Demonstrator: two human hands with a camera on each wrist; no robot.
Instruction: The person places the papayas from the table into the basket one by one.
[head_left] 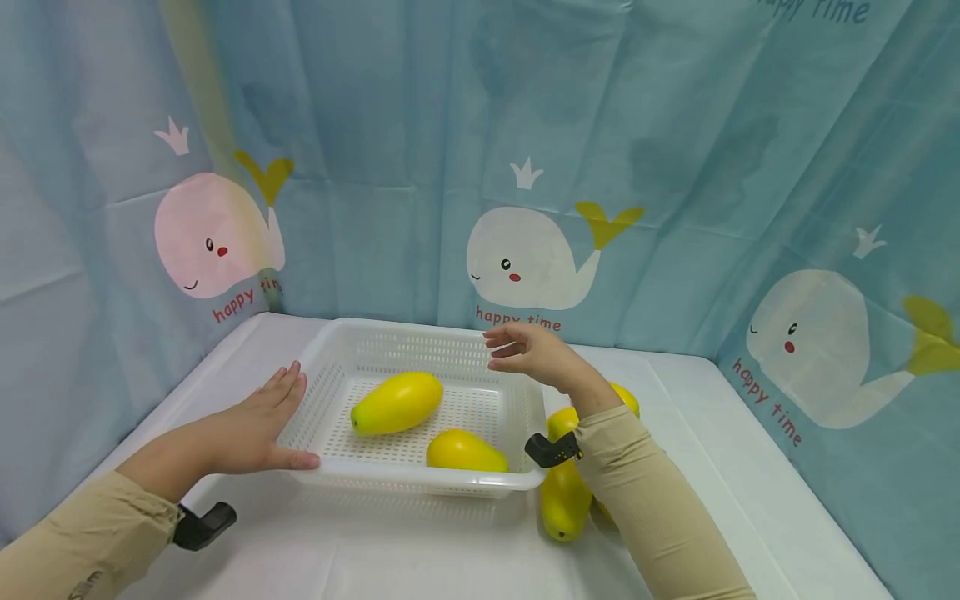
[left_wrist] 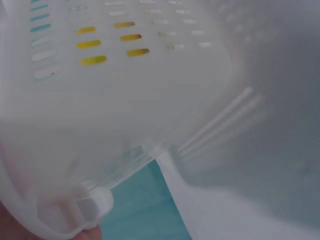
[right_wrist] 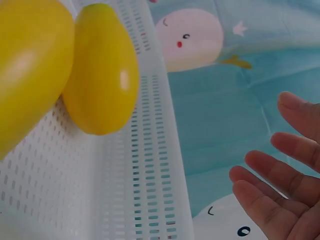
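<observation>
A white perforated plastic basket [head_left: 375, 473] stands on the table with two yellow papayas in it. One papaya [head_left: 397, 404] lies left of the middle; the other papaya [head_left: 463, 450] is by the front wall, partly hidden by the rim. My left hand [head_left: 243, 429] rests against the basket's left side, fingers straight, thumb at the front left corner. In the left wrist view, the basket's outer wall [left_wrist: 120, 100] hides most of that hand. Over the back right of the basket hovers my right hand [head_left: 536, 358], fingers loosely bent, holding nothing; the right wrist view shows its fingers [right_wrist: 270, 172] spread a little.
More papayas [head_left: 564, 504] lie on the table to the right of the basket, partly covered by the right forearm. The white tabletop [head_left: 420, 550] meets a blue curtain [head_left: 375, 167] with whale prints at the back and sides.
</observation>
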